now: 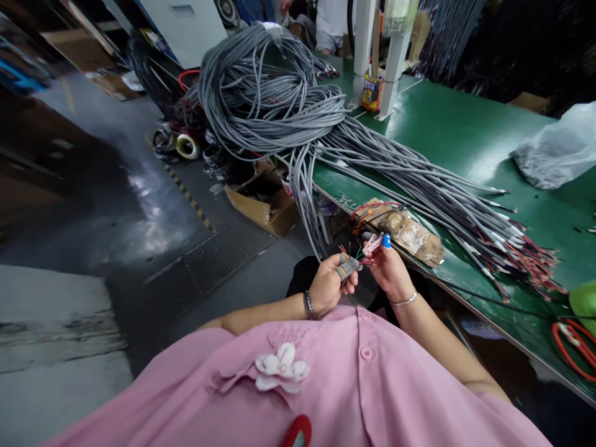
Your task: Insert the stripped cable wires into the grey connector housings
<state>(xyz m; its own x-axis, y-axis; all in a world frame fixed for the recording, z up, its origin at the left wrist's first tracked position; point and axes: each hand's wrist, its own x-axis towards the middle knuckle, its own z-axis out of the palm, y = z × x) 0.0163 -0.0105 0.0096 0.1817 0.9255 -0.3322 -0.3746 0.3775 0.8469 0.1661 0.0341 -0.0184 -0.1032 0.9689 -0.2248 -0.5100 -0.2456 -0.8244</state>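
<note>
My left hand (328, 285), with grey cloth covers on its finger and thumb, is closed round the end of a grey cable. Thin coloured wires (343, 251), orange and green among them, fan out at its fingertips. Just to the right, my right hand (390, 270) pinches a small pale pink clip-like tool (371, 244) close to these wires; its exact kind is unclear. A blue cover (386, 241) sits on one fingertip. Several grey cables (305, 198) hang over the table edge toward my left hand. Fingers partly hide the held cable end.
A big coil of grey cables (261, 93) lies on the green table (456, 136), their stripped ends spread rightward. A taped cardboard piece (405, 231) rests at the edge. An open carton (265, 198) stands below. A plastic bag (559, 149) and orange-handled tool (570, 347) lie right. Another person (330, 28) stands behind.
</note>
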